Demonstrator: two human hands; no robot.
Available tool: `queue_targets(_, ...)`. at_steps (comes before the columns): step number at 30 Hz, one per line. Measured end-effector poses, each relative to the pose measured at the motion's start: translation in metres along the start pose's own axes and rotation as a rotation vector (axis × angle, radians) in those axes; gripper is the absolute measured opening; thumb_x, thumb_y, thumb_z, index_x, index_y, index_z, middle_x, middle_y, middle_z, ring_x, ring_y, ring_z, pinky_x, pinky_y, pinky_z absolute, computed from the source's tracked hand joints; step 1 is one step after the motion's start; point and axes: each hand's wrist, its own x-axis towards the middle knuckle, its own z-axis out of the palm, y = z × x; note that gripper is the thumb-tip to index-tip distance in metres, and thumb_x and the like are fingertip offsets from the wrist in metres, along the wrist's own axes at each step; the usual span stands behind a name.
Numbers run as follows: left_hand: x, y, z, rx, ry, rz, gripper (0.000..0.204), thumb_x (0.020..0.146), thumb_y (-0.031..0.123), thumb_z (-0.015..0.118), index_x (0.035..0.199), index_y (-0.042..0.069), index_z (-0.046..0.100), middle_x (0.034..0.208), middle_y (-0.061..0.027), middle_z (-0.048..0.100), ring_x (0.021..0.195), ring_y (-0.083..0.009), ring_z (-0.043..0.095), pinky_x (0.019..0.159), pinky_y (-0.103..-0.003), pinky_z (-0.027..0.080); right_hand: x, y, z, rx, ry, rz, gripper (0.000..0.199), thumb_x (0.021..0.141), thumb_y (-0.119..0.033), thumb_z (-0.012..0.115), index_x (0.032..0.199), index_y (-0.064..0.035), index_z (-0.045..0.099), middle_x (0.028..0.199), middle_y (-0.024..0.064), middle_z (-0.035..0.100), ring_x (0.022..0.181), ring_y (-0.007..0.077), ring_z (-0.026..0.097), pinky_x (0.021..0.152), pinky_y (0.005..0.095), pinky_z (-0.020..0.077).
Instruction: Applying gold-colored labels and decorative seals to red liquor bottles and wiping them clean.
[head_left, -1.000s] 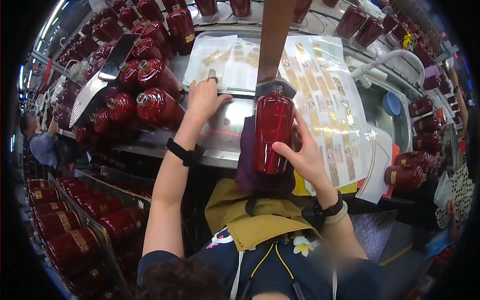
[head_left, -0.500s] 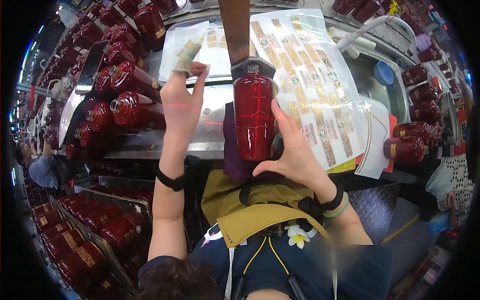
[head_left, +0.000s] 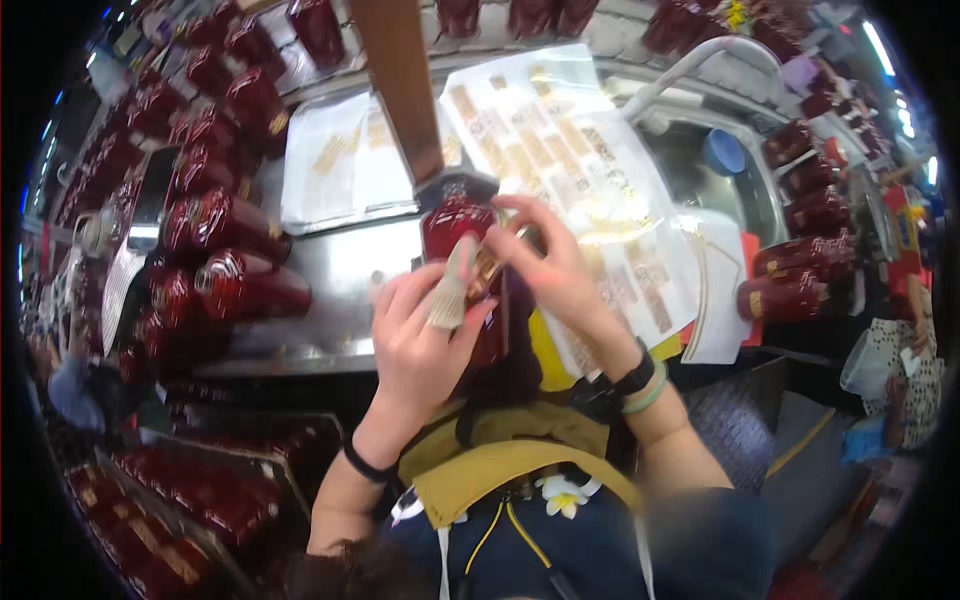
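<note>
A dark red glass bottle (head_left: 447, 228) lies before me, its neck end against a dark angular holder (head_left: 455, 184) below a brown upright bar. On its front is a gold decal (head_left: 486, 268), partly covered by my fingers. My left hand (head_left: 410, 335) bends over the bottle's lower left, thumb and index closed about the decal. A ribbed cloth finger cover (head_left: 455, 285) sits on that index finger. Curled at the bottle's right shoulder, my right hand (head_left: 558, 268) has its thumb beside the decal. Blur hides the exact fingertip contacts.
White sheets of gold decals (head_left: 560, 150) spread right of the bar. Another decal sheet (head_left: 325, 160) lies left. Red bottles (head_left: 240, 220) crowd the left side; more bottles (head_left: 785, 297) stand right. Beyond the sheets is a metal sink (head_left: 690, 150) with a blue bowl (head_left: 723, 152).
My left hand has come down from the upper left onto the bottle's front, bringing the small piece it pinched. My right hand has moved up to the bottle's shoulder. The view has shifted.
</note>
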Motion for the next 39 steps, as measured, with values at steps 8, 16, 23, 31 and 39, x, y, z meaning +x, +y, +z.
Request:
queue_targets(8, -0.02, 0.002, 0.004, -0.063, 0.054, -0.081, 0.053, 0.072, 0.001, 0.089, 0.122, 0.0, 0.073, 0.105, -0.009, 0.077, 0.094, -0.0281, 0.067, 0.084, -0.039, 0.053, 0.004, 0.005, 0.011, 0.02, -0.073, 0.099, 0.056, 0.09, -0.025, 0.082, 0.136, -0.003, 0.059, 0.087, -0.0025, 0.054, 0.079, 0.0066, 0.051, 0.071, 0.0247, 0.043)
queue_targets(16, -0.001, -0.002, 0.014, -0.199, 0.169, -0.377, 0.059, 0.085, 0.005, 0.081, 0.138, -0.004, 0.055, 0.128, -0.015, 0.066, 0.112, -0.0286, 0.067, 0.103, -0.041, 0.049, 0.037, -0.017, 0.003, -0.166, -0.193, 0.079, 0.069, 0.074, -0.038, 0.091, 0.128, -0.0029, 0.067, 0.087, -0.0018, 0.049, 0.079, 0.0089, 0.05, 0.07, 0.0248, 0.0419)
queue_targets(23, 0.008, -0.012, 0.025, -0.931, -0.059, -0.787, 0.076, 0.093, 0.011, 0.077, 0.153, -0.005, 0.033, 0.135, -0.0159, 0.06, 0.121, -0.0209, 0.063, 0.103, -0.034, 0.052, 0.04, -0.026, -0.002, 0.144, -0.148, 0.253, 0.04, 0.093, -0.02, 0.079, 0.126, -0.0021, 0.066, 0.086, -0.0057, 0.053, 0.081, 0.0043, 0.054, 0.071, 0.0212, 0.044)
queue_targets(31, 0.002, -0.024, 0.018, -1.002, -0.178, -0.814, 0.077, 0.092, 0.012, 0.079, 0.152, -0.005, 0.033, 0.139, -0.0151, 0.057, 0.126, -0.0192, 0.059, 0.108, -0.035, 0.049, 0.028, -0.01, 0.013, 0.185, -0.078, 0.188, 0.044, 0.088, -0.023, 0.084, 0.119, 0.0027, 0.067, 0.082, -0.0077, 0.046, 0.073, 0.0015, 0.043, 0.063, 0.018, 0.0378)
queue_targets(39, -0.001, -0.029, 0.014, -1.177, -0.175, -0.824, 0.077, 0.093, 0.008, 0.077, 0.153, -0.005, 0.031, 0.144, -0.0171, 0.052, 0.132, -0.0219, 0.055, 0.112, -0.039, 0.046, 0.027, -0.012, 0.01, 0.082, -0.093, 0.14, 0.046, 0.086, -0.024, 0.085, 0.121, 0.0001, 0.067, 0.081, -0.0077, 0.046, 0.071, 0.0016, 0.04, 0.06, 0.0185, 0.0348)
